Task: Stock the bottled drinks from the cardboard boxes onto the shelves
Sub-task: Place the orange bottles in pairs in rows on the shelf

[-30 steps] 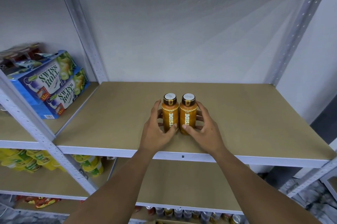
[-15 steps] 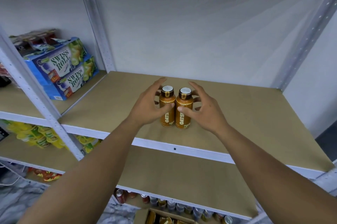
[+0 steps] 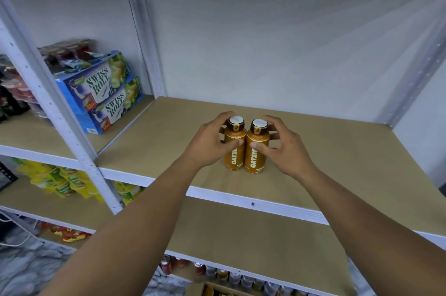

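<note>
Two orange bottles with white caps stand upright and touching on the tan shelf board (image 3: 337, 155). My left hand (image 3: 207, 143) grips the left bottle (image 3: 234, 148), thumb across its label and fingers curled behind its neck. My right hand (image 3: 287, 148) grips the right bottle (image 3: 256, 151) the same way. Both bottles rest on the shelf near its front edge. At the bottom edge a corner of an open cardboard box (image 3: 207, 289) shows, with its contents mostly hidden.
Two stacked blue Swiss Roll boxes (image 3: 101, 95) lie on the neighbouring shelf at left, behind a white upright post (image 3: 55, 112). Yellow packets (image 3: 60, 182) fill the shelf below them. A row of cans (image 3: 231, 276) lines the lowest shelf. The white wall backs the shelf.
Both hands shifted from low on the bottles to higher around their necks and upper bodies. The bottles kept their place on the shelf while my view tilted and drifted.
</note>
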`<move>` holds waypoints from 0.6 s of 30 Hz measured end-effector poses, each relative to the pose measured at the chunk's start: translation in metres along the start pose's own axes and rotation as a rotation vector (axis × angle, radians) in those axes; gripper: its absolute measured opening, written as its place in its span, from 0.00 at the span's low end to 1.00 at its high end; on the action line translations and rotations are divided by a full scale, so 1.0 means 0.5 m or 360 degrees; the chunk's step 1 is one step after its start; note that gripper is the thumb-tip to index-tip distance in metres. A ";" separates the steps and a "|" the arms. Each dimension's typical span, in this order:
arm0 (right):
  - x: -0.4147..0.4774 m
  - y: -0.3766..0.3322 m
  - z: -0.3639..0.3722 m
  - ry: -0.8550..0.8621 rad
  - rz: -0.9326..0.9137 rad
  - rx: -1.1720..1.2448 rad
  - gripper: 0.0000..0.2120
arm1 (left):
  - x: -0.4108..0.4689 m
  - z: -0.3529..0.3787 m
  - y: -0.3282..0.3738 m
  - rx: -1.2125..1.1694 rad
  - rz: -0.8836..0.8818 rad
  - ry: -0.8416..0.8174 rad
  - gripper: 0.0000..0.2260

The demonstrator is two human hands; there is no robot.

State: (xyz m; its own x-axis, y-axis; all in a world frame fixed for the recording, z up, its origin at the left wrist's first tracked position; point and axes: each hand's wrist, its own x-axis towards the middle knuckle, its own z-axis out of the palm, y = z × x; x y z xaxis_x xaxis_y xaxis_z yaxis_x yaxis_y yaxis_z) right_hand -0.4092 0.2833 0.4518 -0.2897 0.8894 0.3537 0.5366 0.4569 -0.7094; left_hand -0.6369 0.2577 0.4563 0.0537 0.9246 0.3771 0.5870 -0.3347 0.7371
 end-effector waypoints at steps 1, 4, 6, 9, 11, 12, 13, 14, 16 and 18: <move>0.007 -0.008 0.013 0.0000 0.0008 -0.0005 0.32 | 0.003 -0.012 -0.010 -0.0001 0.0005 -0.0003 0.30; 0.033 -0.036 0.061 -0.0001 0.0033 -0.0006 0.32 | 0.012 -0.057 -0.050 0.0006 0.0012 -0.0012 0.29; 0.053 -0.056 0.097 0.0008 0.0042 0.0013 0.32 | 0.020 -0.089 -0.084 -0.0007 0.0005 -0.0014 0.30; 0.085 -0.081 0.152 0.0020 0.0049 0.0046 0.33 | 0.034 -0.134 -0.138 -0.0025 -0.0011 -0.0004 0.31; 0.110 -0.096 0.186 0.0019 0.0057 0.0063 0.33 | 0.043 -0.161 -0.168 -0.0010 -0.0020 0.0007 0.31; 0.123 -0.103 0.203 0.0018 0.0056 0.0070 0.33 | 0.047 -0.174 -0.183 -0.0006 -0.0026 0.0015 0.31; 0.136 -0.109 0.219 0.0020 0.0052 0.0079 0.33 | 0.052 -0.186 -0.196 -0.0013 -0.0029 0.0021 0.31; 0.150 -0.115 0.233 0.0027 0.0047 0.0086 0.33 | 0.058 -0.197 -0.209 -0.0026 -0.0028 0.0020 0.31; 0.176 -0.124 0.259 0.0035 0.0046 0.0088 0.32 | 0.071 -0.218 -0.230 -0.0026 -0.0030 0.0015 0.32; 0.203 -0.128 0.280 0.0032 0.0044 0.0087 0.32 | 0.086 -0.235 -0.250 -0.0012 -0.0045 0.0026 0.32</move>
State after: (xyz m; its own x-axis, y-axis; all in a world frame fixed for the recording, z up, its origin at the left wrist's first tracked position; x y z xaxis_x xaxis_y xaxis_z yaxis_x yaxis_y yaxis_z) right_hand -0.5841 0.3419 0.4477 -0.2588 0.9021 0.3452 0.5002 0.4309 -0.7510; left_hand -0.8027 0.3180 0.4462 0.0240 0.9308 0.3648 0.5818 -0.3098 0.7520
